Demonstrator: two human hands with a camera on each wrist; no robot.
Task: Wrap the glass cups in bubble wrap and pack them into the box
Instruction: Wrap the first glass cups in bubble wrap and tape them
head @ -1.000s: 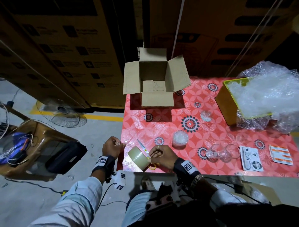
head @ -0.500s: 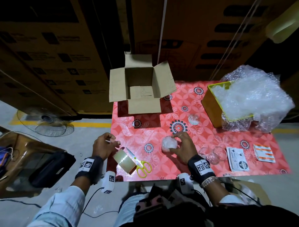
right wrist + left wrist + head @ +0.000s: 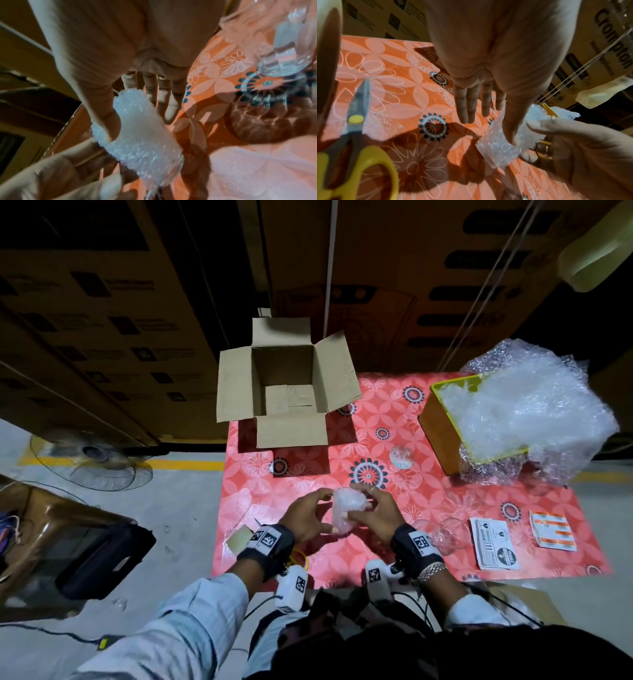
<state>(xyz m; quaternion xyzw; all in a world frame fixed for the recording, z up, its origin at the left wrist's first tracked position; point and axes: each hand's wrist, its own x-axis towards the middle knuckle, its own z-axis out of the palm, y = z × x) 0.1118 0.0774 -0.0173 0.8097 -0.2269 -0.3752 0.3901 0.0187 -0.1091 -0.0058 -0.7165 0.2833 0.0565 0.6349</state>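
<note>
The bubble-wrapped glass cup (image 3: 346, 510) was held just above the red floral tablecloth (image 3: 428, 501), near the table's front edge, caught between both hands. It lay tilted, its long axis running from the near-left up toward the far-right in the head view, the bunched end of the wrap pointing away from the person. The right hand (image 3: 375, 517) had it from the right, thumb pressed along the wrap's side in the right wrist view and the other fingers reaching straight past it, so the hold looked like a thumb-and-palm pinch rather than a full curl. The left hand (image 3: 306, 517) met it from the left, thumb on the wrap and fingers (image 3: 467, 106) extended and spread, apparently steadying more than clamping. The open cardboard box (image 3: 287, 381) stood well apart, straight ahead and slightly left of the bundle at the table's far edge, flaps splayed outward and its floor bare as far as could be seen. Both hands were about equally close to it; the left perhaps had the straighter line. Another wrapped cup (image 3: 400, 457) sat between the hands and the yellow bin of bubble wrap (image 3: 442, 422), and bare glass cups (image 3: 448, 534) waited just beside the right wrist. Yellow-handled scissors (image 3: 356, 142) and a roll of tape (image 3: 239, 537) lay by the left wrist, so taping the loose end may have come before packing.
</note>
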